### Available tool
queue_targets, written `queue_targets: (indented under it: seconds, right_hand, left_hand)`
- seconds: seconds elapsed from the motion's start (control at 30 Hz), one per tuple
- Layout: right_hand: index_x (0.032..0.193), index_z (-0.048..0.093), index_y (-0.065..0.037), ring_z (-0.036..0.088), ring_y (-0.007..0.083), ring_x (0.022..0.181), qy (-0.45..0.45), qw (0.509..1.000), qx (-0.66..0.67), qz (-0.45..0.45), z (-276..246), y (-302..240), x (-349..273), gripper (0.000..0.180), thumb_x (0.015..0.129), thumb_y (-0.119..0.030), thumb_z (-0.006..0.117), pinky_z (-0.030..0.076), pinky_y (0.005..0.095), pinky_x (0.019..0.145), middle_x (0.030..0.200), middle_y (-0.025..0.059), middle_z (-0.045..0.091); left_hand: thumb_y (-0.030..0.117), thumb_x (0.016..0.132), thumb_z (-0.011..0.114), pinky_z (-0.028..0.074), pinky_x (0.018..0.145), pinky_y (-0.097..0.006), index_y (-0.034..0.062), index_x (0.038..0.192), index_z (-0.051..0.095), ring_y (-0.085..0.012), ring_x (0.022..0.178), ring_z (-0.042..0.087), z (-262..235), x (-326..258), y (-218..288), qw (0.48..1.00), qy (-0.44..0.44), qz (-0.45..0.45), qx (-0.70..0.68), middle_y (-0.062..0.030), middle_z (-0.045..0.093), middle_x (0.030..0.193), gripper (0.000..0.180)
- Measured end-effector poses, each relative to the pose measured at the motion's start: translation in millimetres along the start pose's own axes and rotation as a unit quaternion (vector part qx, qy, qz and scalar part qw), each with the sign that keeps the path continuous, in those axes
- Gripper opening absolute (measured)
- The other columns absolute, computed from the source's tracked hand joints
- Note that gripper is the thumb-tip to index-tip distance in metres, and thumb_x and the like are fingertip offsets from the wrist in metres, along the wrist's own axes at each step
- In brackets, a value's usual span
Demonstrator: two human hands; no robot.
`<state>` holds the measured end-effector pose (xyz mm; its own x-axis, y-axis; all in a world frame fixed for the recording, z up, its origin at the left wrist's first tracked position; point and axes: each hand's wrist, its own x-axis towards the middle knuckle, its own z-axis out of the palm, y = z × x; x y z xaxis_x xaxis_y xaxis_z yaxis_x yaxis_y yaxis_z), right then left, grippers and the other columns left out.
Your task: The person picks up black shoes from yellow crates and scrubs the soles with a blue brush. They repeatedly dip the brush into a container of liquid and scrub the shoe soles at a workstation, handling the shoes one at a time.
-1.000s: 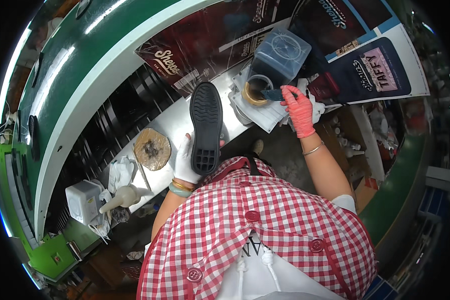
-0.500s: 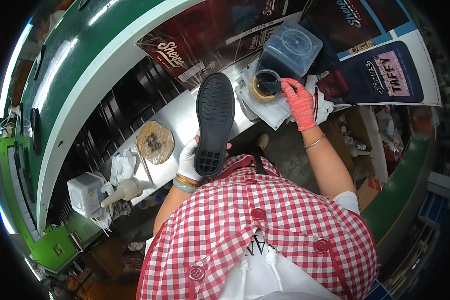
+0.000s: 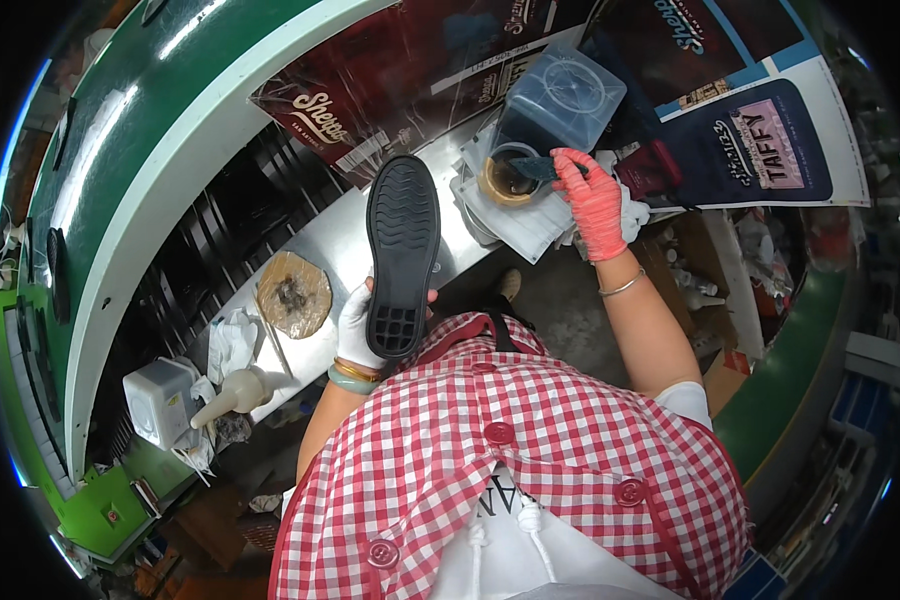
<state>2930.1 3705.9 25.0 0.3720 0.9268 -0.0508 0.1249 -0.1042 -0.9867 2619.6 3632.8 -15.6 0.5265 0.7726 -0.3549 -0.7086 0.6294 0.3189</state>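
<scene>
My left hand point(image 3: 356, 330), in a white glove with bare fingertips, holds a black shoe sole point(image 3: 404, 245) upright at its heel end. The sole's wavy tread faces me, with a grid of square hollows at the heel. My right hand point(image 3: 592, 195), in a coral-red glove, is closed on a dark teal brush point(image 3: 538, 168). The brush's far end dips into a small round cup point(image 3: 500, 190) with a tan band around it; the bristles are hidden. Under the cup lie white sheets point(image 3: 532, 232) on the metal bench point(image 3: 322, 232).
A translucent plastic tub point(image 3: 570, 95) stands behind the cup. A plastic-wrapped tan disc point(image 3: 295, 295), a squeeze bottle point(image 3: 235, 392) and a white canister point(image 3: 160, 400) are on the left. Beyond the bench curves a green machine or conveyor point(image 3: 160, 130); printed sheets point(image 3: 770, 140) are at the right.
My right hand has shifted slightly, and more of the brush now shows between it and the cup. The whole view has moved a little; the left hand still holds the sole.
</scene>
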Motion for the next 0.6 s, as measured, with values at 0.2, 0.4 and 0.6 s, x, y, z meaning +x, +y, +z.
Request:
queue_targets:
  seconds: [0.2,0.4,0.6]
  right_hand:
    - [0.102,0.066,-0.004,0.053,0.0062,0.065,-0.042,0.998,-0.043,0.002,-0.7,25.9,8.7,0.023,0.087,-0.022,0.062,0.043,0.0194,0.061,0.079,-0.0001,0.062]
    - [0.101,0.066,-0.004,0.054,0.0060,0.067,-0.021,1.000,-0.009,0.017,-0.8,17.2,5.1,0.024,0.086,-0.024,0.063,0.042,0.0196,0.059,0.081,-0.0001,0.063]
    - [0.101,0.065,-0.004,0.057,0.0062,0.066,-0.050,0.998,-0.014,0.043,-2.4,28.1,7.4,0.025,0.087,-0.025,0.062,0.041,0.0195,0.056,0.081,0.0001,0.063]
  left_hand:
    - [0.041,0.093,0.044,0.052,0.083,-0.041,-0.0003,0.126,0.044,-0.0349,0.100,0.060,5.8,3.0,-2.8,1.000,0.007,0.012,-0.020,-0.0278,0.056,0.112,0.053]
    - [0.040,0.093,0.044,0.052,0.084,-0.041,-0.0002,0.126,0.044,-0.0325,0.103,0.059,-6.0,5.2,-7.5,1.000,0.024,0.007,-0.008,-0.0264,0.054,0.116,0.052]
    - [0.035,0.095,0.041,0.053,0.083,-0.042,0.0074,0.134,0.036,-0.0351,0.112,0.053,-18.8,7.4,-9.2,0.999,0.018,-0.004,-0.042,-0.0201,0.051,0.123,0.049]
